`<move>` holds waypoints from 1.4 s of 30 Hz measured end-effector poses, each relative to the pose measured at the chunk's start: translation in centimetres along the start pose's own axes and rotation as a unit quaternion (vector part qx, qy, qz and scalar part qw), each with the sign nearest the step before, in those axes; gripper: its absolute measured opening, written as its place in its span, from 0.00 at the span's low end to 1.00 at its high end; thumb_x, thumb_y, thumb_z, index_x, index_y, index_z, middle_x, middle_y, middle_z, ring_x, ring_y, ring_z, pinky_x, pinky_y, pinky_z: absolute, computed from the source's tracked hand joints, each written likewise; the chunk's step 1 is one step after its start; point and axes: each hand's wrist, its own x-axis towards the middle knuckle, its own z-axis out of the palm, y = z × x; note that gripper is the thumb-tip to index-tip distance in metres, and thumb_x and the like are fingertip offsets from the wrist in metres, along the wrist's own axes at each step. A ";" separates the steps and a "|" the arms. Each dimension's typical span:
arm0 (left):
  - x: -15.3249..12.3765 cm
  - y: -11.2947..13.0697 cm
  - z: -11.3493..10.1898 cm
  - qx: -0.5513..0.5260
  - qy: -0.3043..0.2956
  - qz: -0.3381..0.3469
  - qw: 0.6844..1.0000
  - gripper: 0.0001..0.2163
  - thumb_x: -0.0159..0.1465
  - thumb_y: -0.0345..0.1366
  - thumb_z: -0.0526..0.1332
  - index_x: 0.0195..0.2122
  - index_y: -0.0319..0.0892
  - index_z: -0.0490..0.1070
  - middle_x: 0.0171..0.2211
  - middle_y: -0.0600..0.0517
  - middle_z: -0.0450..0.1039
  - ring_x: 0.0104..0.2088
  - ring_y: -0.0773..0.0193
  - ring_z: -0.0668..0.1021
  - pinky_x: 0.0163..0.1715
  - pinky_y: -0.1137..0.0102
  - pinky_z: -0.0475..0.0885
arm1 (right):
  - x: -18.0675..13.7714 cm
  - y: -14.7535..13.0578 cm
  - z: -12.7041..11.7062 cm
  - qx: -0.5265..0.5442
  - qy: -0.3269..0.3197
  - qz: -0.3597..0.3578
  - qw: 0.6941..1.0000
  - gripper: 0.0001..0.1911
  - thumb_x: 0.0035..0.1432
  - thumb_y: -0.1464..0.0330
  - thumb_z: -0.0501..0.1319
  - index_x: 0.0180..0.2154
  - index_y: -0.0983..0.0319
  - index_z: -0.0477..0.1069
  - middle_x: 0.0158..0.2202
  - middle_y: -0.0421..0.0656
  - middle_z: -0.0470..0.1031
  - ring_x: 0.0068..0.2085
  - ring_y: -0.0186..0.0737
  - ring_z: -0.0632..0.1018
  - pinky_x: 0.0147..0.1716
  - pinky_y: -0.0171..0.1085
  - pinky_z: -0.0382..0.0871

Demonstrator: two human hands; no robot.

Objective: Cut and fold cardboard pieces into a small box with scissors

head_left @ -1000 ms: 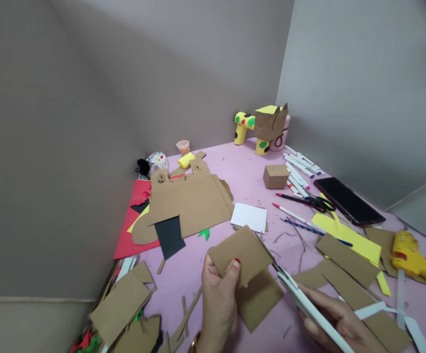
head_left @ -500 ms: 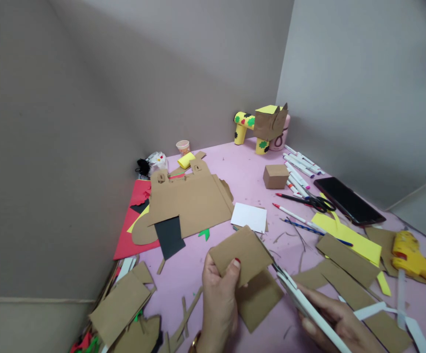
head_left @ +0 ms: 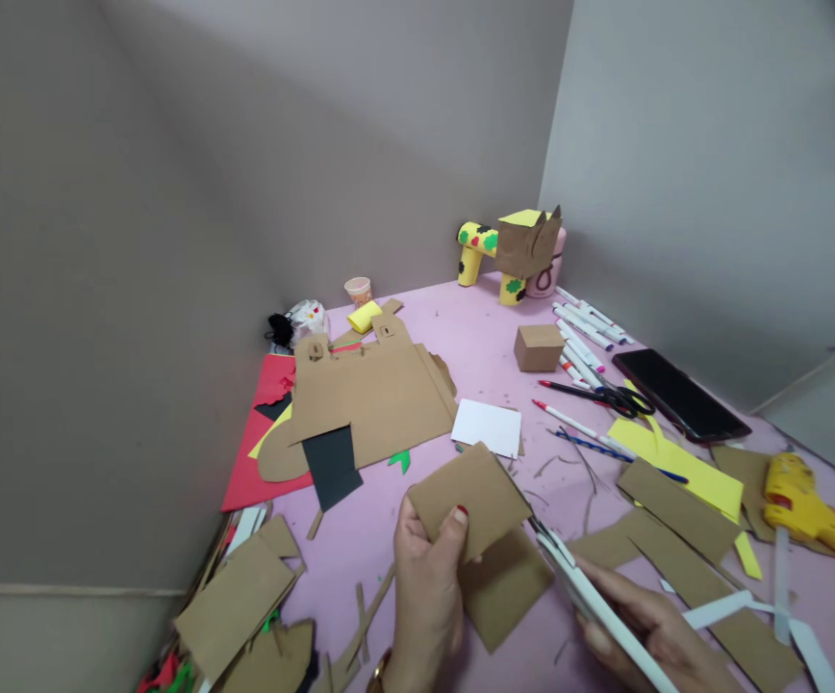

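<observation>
My left hand pinches a squarish piece of brown cardboard, thumb on top and fingers beneath. A pair of white-handled scissors is in my right hand. The blades point up and left along the right edge of the held cardboard, where a narrow sliver shows; how far apart they stand is hard to make out. Below the held piece another brown cardboard piece shows, partly covered by it. A white card lies on the pink table just beyond.
A large cardboard cutout lies to the left, scrap cardboard nearer. Rightward are a small box, markers, black scissors, a phone and a yellow glue gun. A yellow decorated cardboard figure stands at the back.
The scissors and my right hand have shifted very slightly left, about as much as the whole view. My left hand keeps the same grip on the cardboard.
</observation>
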 end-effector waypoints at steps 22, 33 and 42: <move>0.3 -0.1 -0.1 0.007 0.010 -0.012 1.000 0.13 0.54 0.34 0.64 0.39 0.43 0.64 0.33 0.53 0.76 0.30 0.65 0.78 0.27 0.74 0.71 | 0.6 1.6 -0.9 -0.028 0.070 0.015 0.997 0.27 0.53 0.58 0.61 0.54 0.59 0.66 0.54 0.49 0.71 0.53 0.51 0.72 0.49 0.39 0.68; 0.9 0.5 -0.2 -0.022 0.028 0.002 0.999 0.09 0.59 0.40 0.58 0.40 0.44 0.68 0.37 0.53 0.75 0.38 0.64 0.76 0.41 0.68 0.70 | 1.9 3.6 -6.0 -0.438 0.114 -0.042 0.891 0.29 0.50 0.68 0.57 0.56 0.58 0.61 0.42 0.50 0.76 0.42 0.52 0.77 0.39 0.45 0.71; 2.1 0.4 -0.9 -0.028 0.077 0.048 0.995 0.09 0.59 0.40 0.58 0.39 0.44 0.70 0.41 0.52 0.74 0.44 0.65 0.73 0.43 0.73 0.67 | 3.4 -1.0 -1.2 -0.403 0.064 -0.030 0.912 0.16 0.55 0.60 0.57 0.40 0.62 0.72 0.35 0.50 0.74 0.36 0.52 0.75 0.34 0.45 0.66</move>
